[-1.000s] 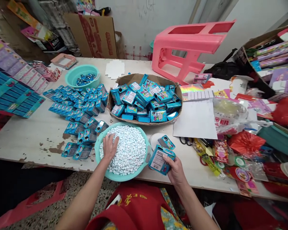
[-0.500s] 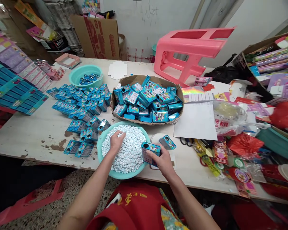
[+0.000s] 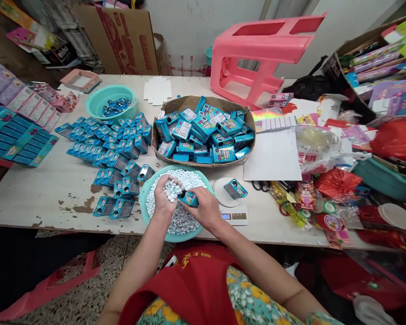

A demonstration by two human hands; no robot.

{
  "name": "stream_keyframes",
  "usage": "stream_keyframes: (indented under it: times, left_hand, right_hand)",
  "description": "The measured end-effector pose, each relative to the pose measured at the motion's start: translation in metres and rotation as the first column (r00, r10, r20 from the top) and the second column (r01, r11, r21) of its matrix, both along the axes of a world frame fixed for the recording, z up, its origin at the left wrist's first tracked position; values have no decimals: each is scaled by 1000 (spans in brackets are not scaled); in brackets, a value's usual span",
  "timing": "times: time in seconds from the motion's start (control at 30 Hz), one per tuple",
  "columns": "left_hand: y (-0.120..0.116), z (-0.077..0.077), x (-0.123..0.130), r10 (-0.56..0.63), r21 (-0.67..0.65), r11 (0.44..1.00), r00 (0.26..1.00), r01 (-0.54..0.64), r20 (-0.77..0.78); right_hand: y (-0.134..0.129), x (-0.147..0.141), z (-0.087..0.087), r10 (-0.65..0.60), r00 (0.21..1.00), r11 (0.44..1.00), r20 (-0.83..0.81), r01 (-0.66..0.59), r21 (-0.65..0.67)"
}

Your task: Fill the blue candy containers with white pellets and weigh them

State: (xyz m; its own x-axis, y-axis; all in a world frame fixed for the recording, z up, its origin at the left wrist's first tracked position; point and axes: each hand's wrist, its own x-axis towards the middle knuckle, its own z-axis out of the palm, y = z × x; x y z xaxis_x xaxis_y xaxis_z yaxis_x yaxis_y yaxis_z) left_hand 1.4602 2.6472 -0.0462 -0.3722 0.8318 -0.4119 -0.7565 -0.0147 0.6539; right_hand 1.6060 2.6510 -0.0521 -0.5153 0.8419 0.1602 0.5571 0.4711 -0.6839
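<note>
Cupped palm up, my left hand (image 3: pixel 163 198) holds a heap of small white candies (image 3: pixel 172 189) above a turquoise basin (image 3: pixel 142 203) full of the same candies. My right hand (image 3: pixel 205 208) grips a small blue tin (image 3: pixel 189 198), tilted so that its dark round opening faces the heap in my left palm. Right of the basin, another blue tin (image 3: pixel 236 188) lies on the round plate of a white kitchen scale (image 3: pixel 238 216) with a lit display. Behind the basin stands a cut-down cardboard box (image 3: pixel 203 163) piled with blue tins.
Rows of blue tins (image 3: pixel 115 158) cover the table's left side. A smaller turquoise bowl (image 3: pixel 91 104) holds shiny blue pieces. A pink stool (image 3: pixel 257 49) lies on its side at the back. Scissors, bags and packets (image 3: pixel 306 196) clutter the right.
My left hand has come up out of the candies with a palmful. My right hand has moved left with the tin, tipping it toward that palm. The view has shifted slightly.
</note>
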Motion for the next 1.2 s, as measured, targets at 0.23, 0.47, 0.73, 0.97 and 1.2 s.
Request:
stream_keyframes:
  times: [0.23,0.47,0.73,0.97,1.2]
  left_hand:
    - [7,4,2,112,84,992,976,-98,-188]
    - [20,8,1,110,50,994,966,-101,-233]
    - [27,10,1,105,58,994,937,-91,-334]
    - [31,12,6,122,38,993,951,-116,-284]
    - [34,17,11,133,-6,990,948,-141,-289]
  right_hand:
    - [9,-15,1,52,998,999,26,-53,2]
    - [16,-18,1,5,1000,1000,2,-5,-17]
    - [21,-18,4,-21,998,999,-53,20,-26]
    - [26,-13,6,-20,997,999,-75,17,-42]
    - [29,-10,7,-5,993,998,-119,-3,-66]
